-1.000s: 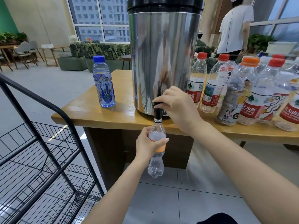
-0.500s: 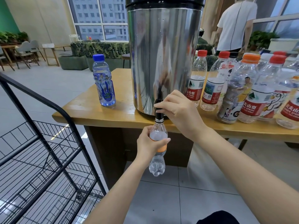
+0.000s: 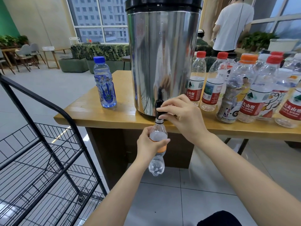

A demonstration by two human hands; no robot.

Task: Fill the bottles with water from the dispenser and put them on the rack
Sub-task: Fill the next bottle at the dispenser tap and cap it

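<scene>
Right, the left hand (image 3: 149, 145) wraps its fingers around a clear plastic bottle with an orange label (image 3: 157, 150), mouth right under the black tap (image 3: 159, 108) of the tall steel dispenser (image 3: 162, 59). The right hand (image 3: 182, 115) pinches that tap. At nine o'clock on the wooden table (image 3: 101, 115) stands a blue-capped bottle (image 3: 105, 83); capped bottles (image 3: 247, 88) crowd three o'clock, with the black wire rack (image 3: 40, 160) at seven.

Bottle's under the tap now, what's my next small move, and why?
Probably shut the tap with the right hand: the water in the bottle held by the left hand looks near the shoulder, close to full.
</scene>
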